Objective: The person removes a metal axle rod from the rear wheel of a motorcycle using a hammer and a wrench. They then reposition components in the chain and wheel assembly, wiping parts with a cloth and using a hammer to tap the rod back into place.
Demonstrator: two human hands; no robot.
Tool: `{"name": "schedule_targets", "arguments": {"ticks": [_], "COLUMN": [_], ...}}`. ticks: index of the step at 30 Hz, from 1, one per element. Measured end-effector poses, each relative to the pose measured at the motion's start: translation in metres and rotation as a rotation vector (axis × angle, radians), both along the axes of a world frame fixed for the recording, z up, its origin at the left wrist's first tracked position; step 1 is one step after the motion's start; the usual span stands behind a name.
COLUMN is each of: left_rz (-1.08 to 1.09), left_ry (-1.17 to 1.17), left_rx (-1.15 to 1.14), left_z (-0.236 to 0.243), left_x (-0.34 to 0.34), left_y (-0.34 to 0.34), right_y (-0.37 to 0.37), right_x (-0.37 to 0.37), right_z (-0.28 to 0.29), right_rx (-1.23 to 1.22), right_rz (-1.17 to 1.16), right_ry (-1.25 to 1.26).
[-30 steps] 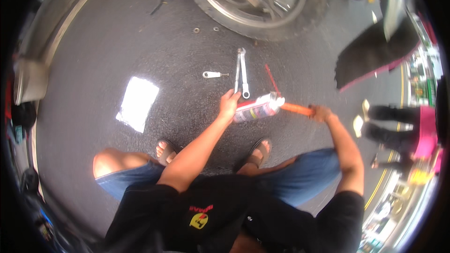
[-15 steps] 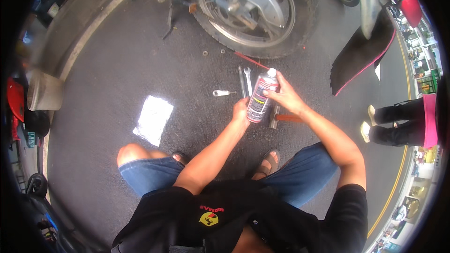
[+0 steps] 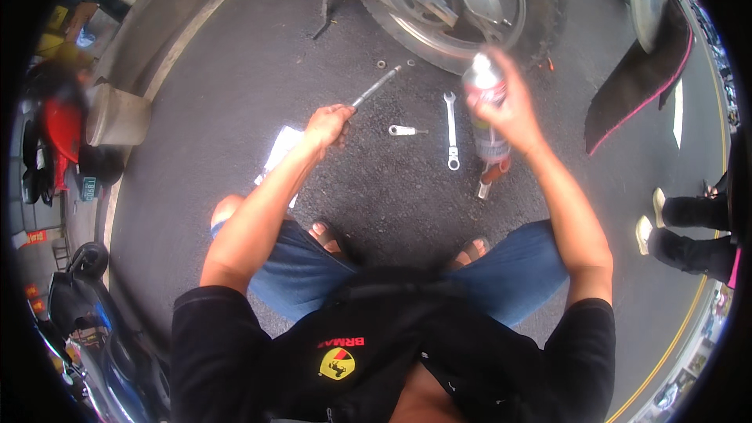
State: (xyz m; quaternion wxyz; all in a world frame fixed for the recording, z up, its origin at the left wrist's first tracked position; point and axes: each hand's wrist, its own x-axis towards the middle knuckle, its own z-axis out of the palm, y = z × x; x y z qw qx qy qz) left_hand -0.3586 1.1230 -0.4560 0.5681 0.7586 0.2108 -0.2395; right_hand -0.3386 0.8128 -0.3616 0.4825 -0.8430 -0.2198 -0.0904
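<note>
Two hands: the left hand (image 3: 327, 125) grips one thin metal rod (image 3: 376, 86), the right hand (image 3: 509, 113) grips one spray can (image 3: 487, 106). Between the fingers of both lie two wrenches, one long (image 3: 451, 130), one short (image 3: 406, 131). Beyond the fingers stands one motorcycle wheel (image 3: 462, 0).

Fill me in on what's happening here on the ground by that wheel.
A person squats on the asphalt in front of a motorcycle wheel. The left hand grips a slim metal tool, its tip pointing toward the wheel. The right hand holds a spray can upright, raised near the tyre. On the ground between the hands lie a long wrench and a short wrench. A white sheet lies beside the left forearm.
</note>
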Motion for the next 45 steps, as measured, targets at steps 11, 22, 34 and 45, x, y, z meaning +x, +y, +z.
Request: {"name": "schedule_targets", "arguments": {"ticks": [11,22,34,45], "left_rz": [0.176,0.151,0.39,0.362], "left_ry": [-0.183,-0.327,-0.59,-0.541], "left_rx": [-0.368,-0.176,-0.209,-0.054], "left_z": [0.018,0.036,-0.035,-0.016], "left_x": [-0.007,-0.003,0.04,0.041], "left_y": [-0.013,-0.005,-0.047,-0.05], "right_y": [0.028,0.042,0.066,0.12], "right_x": [-0.014,-0.009,0.007,0.037], "right_z": [-0.016,-0.024,-0.03,-0.041], "right_rx": [-0.158,-0.229,-0.402,-0.667], "right_rz": [-0.095,-0.061,-0.206,-0.33], "right_ry": [0.093,-0.115,-0.34,-0.426]}}
